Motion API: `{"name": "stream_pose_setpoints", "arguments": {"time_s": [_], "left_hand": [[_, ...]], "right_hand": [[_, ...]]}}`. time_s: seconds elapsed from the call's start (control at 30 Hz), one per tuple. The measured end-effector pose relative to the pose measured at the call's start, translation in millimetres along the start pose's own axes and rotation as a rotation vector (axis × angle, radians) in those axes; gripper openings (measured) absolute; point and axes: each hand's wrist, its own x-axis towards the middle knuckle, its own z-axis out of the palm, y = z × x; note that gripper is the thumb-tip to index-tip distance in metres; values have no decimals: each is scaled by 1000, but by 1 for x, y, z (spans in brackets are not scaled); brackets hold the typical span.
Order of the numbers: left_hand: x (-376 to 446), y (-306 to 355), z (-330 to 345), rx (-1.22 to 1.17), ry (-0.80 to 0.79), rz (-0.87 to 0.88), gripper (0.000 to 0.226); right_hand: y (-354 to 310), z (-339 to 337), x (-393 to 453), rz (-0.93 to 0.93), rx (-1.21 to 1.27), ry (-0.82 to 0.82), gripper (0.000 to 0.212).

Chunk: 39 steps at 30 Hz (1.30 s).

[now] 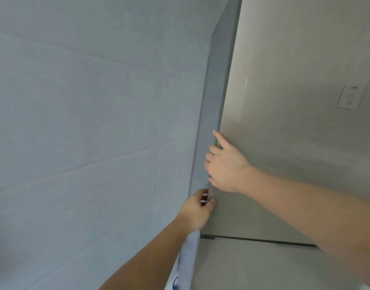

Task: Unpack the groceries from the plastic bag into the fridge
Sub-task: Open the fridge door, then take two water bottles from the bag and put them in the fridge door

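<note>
One fridge (284, 122) fills the right side, its upper door closed, so nothing inside shows; a dark seam marks a second door below. The right hand (226, 164) curls its fingers around the door's left edge. The left hand (197, 208) grips a small red-and-white item (204, 199) against that edge. Tiled wall (85, 122) at left.

Pale grey tiled wall (75, 122)

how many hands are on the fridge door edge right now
2. The right hand rests on the left edge of the brushed-steel fridge door, fingers curled around it. The left hand grips the same edge just below, holding a small red-and-white item.
</note>
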Motion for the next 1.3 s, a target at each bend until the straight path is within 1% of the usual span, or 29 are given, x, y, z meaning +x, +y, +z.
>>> {"name": "stream_pose_setpoints", "arguments": {"time_s": [0.07,0.17,0.37,0.43,0.47,0.53,0.6,0.67,0.8,0.9,1.0,1.1,1.23,1.3], "left_hand": [[6,-2,0,-39,4,15,35],[11,-8,-1,-27,-1,38,34],[6,-13,-4,-68,-20,104,27],[2,-17,-3,-62,-14,140,14],[-2,-19,-3,-68,-12,152,5],[-10,-23,-3,-103,-21,169,12],[-18,-24,-2,-129,-33,186,17],[-29,-21,0,-101,-50,209,27],[-62,-3,3,-3,-109,278,33],[-94,15,10,66,-152,292,40],[-130,29,25,71,-155,297,49],[-166,42,40,129,-192,353,40],[-200,65,56,212,-257,473,32],[-210,76,62,281,-240,545,26]], "right_hand": [[-2,-5,8,16,4,-68,47],[-6,-13,18,45,0,-149,51],[-12,-20,14,85,-8,-207,42],[-17,-22,8,116,38,-172,38],[-21,-23,4,130,62,-122,35],[-23,-24,-9,143,35,19,23],[-23,-24,-27,155,36,113,16],[-25,-26,-46,156,27,103,14],[-29,-42,-87,166,38,197,13],[-31,-50,-123,177,51,177,18],[-33,-59,-163,188,99,168,20],[-36,-71,-207,218,123,152,21],[-37,-85,-266,254,136,124,22],[-37,-92,-296,274,142,102,20]]}}
